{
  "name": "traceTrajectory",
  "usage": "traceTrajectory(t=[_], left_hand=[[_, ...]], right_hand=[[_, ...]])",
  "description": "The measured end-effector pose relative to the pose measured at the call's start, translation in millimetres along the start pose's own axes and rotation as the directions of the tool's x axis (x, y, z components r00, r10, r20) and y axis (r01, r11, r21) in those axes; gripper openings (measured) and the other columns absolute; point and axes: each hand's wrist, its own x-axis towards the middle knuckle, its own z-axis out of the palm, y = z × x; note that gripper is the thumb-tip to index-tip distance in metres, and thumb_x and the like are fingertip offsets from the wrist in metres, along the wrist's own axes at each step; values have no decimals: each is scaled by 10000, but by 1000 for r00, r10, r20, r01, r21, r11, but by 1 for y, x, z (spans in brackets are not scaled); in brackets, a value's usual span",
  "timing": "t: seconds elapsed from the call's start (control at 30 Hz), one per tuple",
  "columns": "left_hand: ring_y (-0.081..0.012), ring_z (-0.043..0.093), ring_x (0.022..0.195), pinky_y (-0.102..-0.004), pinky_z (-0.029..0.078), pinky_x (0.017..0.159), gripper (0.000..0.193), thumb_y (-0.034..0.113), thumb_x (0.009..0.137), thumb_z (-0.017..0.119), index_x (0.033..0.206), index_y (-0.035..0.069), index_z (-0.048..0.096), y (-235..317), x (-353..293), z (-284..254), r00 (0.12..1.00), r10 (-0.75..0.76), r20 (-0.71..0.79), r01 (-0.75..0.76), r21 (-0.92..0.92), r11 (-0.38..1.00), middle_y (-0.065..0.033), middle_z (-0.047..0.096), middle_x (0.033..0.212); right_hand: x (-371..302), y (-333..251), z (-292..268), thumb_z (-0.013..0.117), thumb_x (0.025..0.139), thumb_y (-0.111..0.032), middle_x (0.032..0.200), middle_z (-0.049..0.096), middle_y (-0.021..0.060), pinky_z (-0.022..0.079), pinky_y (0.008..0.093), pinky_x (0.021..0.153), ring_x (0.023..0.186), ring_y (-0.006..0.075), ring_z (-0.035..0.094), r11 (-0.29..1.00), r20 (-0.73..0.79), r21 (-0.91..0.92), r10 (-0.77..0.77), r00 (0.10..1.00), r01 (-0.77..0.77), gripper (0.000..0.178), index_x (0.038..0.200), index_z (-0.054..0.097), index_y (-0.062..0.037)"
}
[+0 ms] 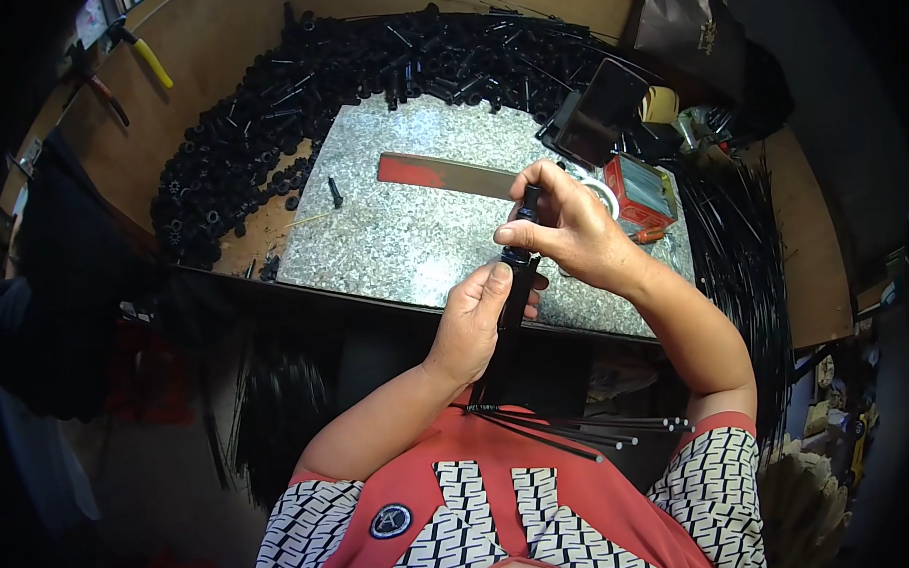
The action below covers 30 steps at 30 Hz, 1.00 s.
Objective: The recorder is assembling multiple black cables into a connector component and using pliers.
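Note:
A slim black umbrella frame (511,307) is held upright between my hands, in front of my chest. My left hand (464,322) is wrapped round its shaft, thumb pressed along the front. Higher up, my right hand (591,241) pinches the narrow black end piece (532,197) between thumb and fingers. Below my left hand, several thin black ribs with pale tips (620,442) fan out to the right across my shirt. The far side of the shaft is hidden by my fingers.
A speckled stone slab (348,243) covers the worktop, with a red-ended flat metal strip (441,172) on it. Black tubular parts (397,71) are heaped behind and left. At right stand a dark-screened device (602,112), a red box (640,194) and long black rods (739,264).

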Motion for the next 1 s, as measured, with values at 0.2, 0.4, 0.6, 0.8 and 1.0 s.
traceTrajectory(t=[0.2, 0.4, 0.6, 0.8, 1.0], left_hand=[[-97, 570, 834, -252, 476, 764, 371, 305, 1006, 376, 1131, 0, 545, 6, 0, 2, 999, -3, -32, 2, -29, 1000, -61, 615, 957], [-91, 561, 783, -246, 472, 732, 376, 306, 1006, 378, 1169, -1, 522, 9, -2, 5, 1000, -17, -14, 17, -24, 1000, -40, 592, 915], [-115, 557, 833, -254, 468, 746, 379, 291, 1008, 373, 1184, -16, 508, 11, -1, 9, 1000, 9, -25, -9, -5, 1000, -58, 583, 945], [-134, 571, 855, -271, 480, 770, 371, 282, 1011, 360, 1188, -15, 495, 10, 0, 3, 1000, -10, 8, 10, -11, 1000, -78, 586, 967], [-152, 585, 881, -297, 495, 773, 362, 262, 1013, 340, 1173, -22, 497, 9, 2, -6, 1000, -11, -17, 10, -46, 999, -97, 591, 1017]], right_hand=[[-12, 9, -5, 771, 745, -156, 945, 556, 49, 483, 273, 749, 834, 106, 553, 991, -8, 22, -132, 991, 132, 595, 1216, 441, -3], [-21, 27, 2, 755, 751, -190, 923, 606, 72, 469, 318, 783, 867, 189, 572, 968, 94, -141, -196, 976, 208, 344, 992, 581, -18], [-20, 19, -5, 718, 775, -139, 864, 602, 73, 464, 321, 763, 831, 167, 568, 992, 184, 1, -123, 975, 124, 256, 939, 567, -14], [-15, 22, -6, 770, 724, -138, 808, 582, 30, 459, 278, 728, 765, 115, 545, 989, 221, 146, -45, 974, 12, 254, 861, 588, -24], [-21, 53, 17, 796, 713, -179, 762, 557, 16, 463, 254, 673, 760, 98, 545, 967, -37, 245, -59, 998, 66, 422, 992, 530, -9]])
